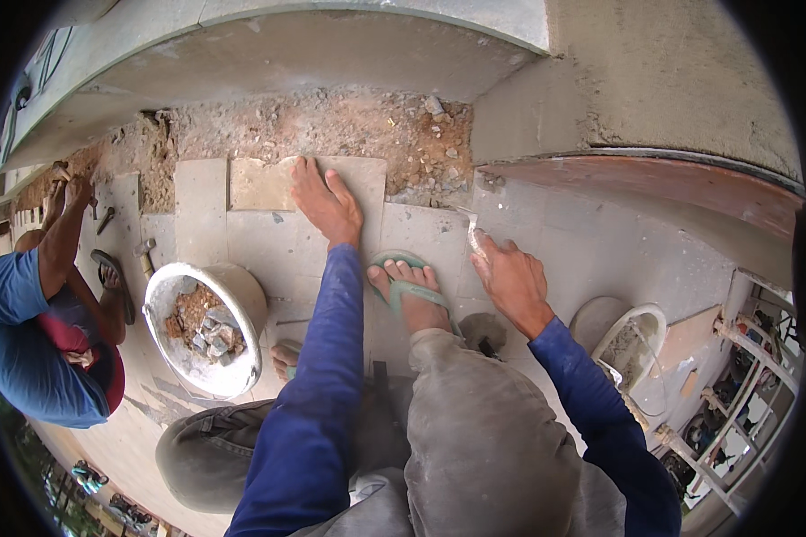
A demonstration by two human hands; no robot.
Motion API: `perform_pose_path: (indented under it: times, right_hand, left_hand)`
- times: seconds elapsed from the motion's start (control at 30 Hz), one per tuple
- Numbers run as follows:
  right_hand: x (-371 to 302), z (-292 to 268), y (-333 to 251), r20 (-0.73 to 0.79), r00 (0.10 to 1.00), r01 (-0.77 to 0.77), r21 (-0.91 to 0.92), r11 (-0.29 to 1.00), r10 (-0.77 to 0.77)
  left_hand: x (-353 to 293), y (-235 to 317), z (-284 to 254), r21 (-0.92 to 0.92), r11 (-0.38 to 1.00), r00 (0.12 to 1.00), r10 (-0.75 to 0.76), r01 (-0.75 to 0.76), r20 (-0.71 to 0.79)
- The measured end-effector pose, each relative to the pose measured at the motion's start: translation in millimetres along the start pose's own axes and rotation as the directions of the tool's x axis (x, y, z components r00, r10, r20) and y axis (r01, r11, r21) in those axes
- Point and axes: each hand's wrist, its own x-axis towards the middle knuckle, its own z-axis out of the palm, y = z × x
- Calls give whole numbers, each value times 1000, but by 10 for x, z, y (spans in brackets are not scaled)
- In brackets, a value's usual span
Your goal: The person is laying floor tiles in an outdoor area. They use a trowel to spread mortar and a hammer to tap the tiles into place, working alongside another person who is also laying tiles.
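Observation:
My left hand (327,204) lies flat with fingers apart on a beige tile (261,183) and the greyish tile (367,179) beside it, along the edge of the broken ground. My right hand (513,285) is closed round the pale handle of a small trowel (472,231). The trowel's thin metal end points at the floor by the corner of the dug strip (430,152), where soil and stones lie bare. Between my arms, my foot in a green flip-flop (412,294) stands on the tiled floor.
A white bucket (258,300) of rubble stands left of my left arm, with a hammer (145,257) beyond it. At far left a co-worker (40,331) crouches, hands at the ground. Another whitish bucket (655,322) is at right. Low walls (528,121) border the strip.

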Motion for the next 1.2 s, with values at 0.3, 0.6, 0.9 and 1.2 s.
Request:
perform_pose_path:
  times: [0.3,0.6,0.9,1.2]
  right_hand:
    - [285,-40,-122,-90,995,-36,12,999,37]
    - [494,-63,-72,-160,986,37,-11,999,-38]
    - [357,36,72,-111,981,147,-115,982,-160]
    - [8,257,199,-74,976,205,-35,978,-207]
  left_hand:
    - [-4,8,15,13,1000,1000,19,-19,-9]
    - [42,70,69,4,1000,1000,19,-19,0]
    - [-1,79,59,49,998,999,33,-32,-31]
    - [-22,20,30,15,997,997,72,-72,19]
